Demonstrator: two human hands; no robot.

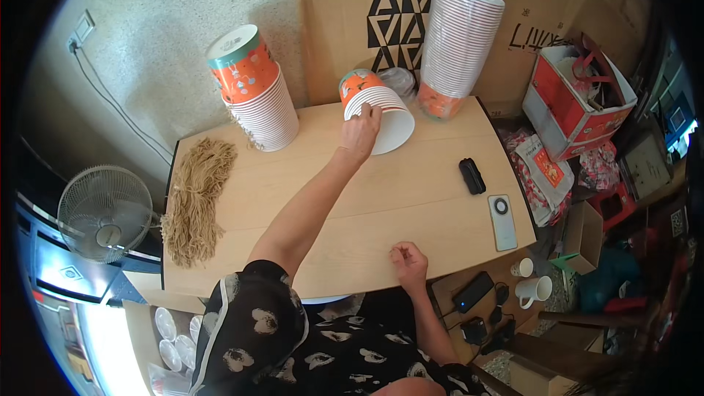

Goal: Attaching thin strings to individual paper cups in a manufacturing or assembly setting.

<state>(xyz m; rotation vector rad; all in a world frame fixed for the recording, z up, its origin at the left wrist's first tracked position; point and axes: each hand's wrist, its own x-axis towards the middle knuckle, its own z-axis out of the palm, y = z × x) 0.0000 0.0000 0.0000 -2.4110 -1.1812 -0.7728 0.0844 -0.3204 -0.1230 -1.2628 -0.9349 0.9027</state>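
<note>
My left hand (361,132) reaches to the far middle of the table, its fingers closed on the rim of a paper tub (397,130). That tub is the near one of a short nested stack lying on its side, with white insides and an orange printed outside. My right hand (410,264) rests near the table's front edge, fingers curled in; whatever it may hold is hidden. At the far left stands a tall stack of upside-down paper tubs (265,106), orange and green on top. A bundle of tan raffia-like strands (198,202) lies at the left.
Beyond my left hand, a tall plastic-wrapped tub stack (462,44) leans by the cardboard. A black case (472,176) and a phone (502,223) lie at the table's right. A fan (106,213) stands left; a low surface with mugs (533,291) is at the lower right.
</note>
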